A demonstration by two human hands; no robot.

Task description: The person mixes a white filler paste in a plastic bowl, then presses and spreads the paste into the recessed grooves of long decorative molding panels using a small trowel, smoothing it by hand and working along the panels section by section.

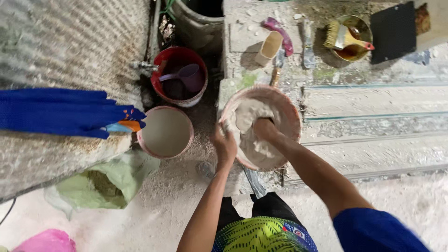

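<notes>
Dusty concrete floor and a powder-caked workbench (pixel 373 102) fill the head view. At the bench's corner sits a pink bowl (pixel 285 109) of pale paste (pixel 249 119); the left hand (pixel 225 145) clasps its near rim, the right hand (pixel 264 128) is sunk closed in the paste. Kneading appears underway; further working calls for a steady bowl.

Dusty concrete slab (pixel 373 135), pale, ridged: pink basin of grey-white paste (pixel 261 126) at its near-left corner; beyond the basin, a tan open-topped box (pixel 269 47), a magenta-handled tool (pixel 278 30) and a scraper (pixel 308 46); far right of the basin, a round tin with a brush (pixel 350 37) beside a black sheet (pixel 393 32)
</notes>
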